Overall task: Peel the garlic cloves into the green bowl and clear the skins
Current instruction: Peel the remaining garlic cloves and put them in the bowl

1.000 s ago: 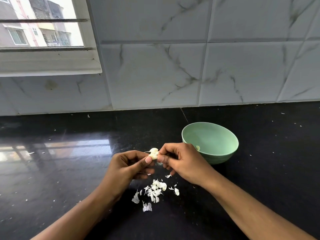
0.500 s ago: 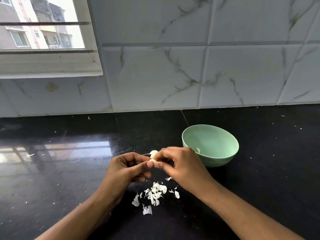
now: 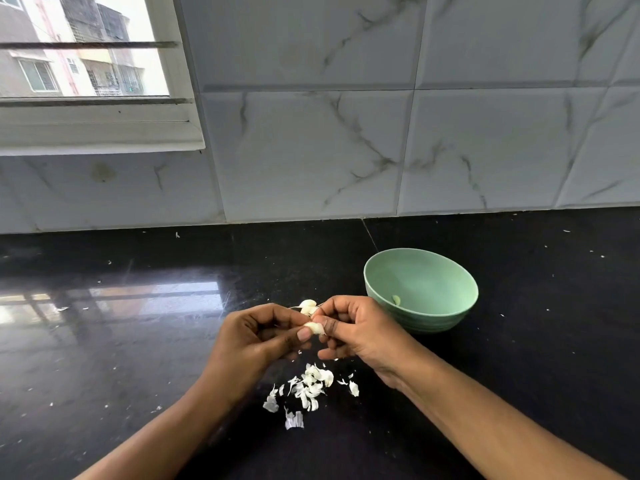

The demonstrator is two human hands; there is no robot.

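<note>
More of the garlic clove [image 3: 316,328] shows between the thumbs than half a second ago. The left hand [image 3: 263,341] and right hand [image 3: 358,332], fingers curled, both pinch it, just left of the green bowl [image 3: 427,322] and above the skins [image 3: 311,386] on the black counter [image 3: 138,341].

A wall [image 3: 311,150] of pale tiles with grey marble veins fills the upper half. At 10 o'clock sits a window [image 3: 86,71] with a white frame [image 3: 97,129] and a thin bar [image 3: 86,45] across the glass; buildings [image 3: 38,67] show outside in daylight. Below it a faint stain [image 3: 102,172] marks a tile. A glossy black counter [image 3: 104,358] spans the lower half, mirroring the window near 8 o'clock. A thin seam [image 3: 369,235] crosses the counter just past 12 o'clock.
</note>
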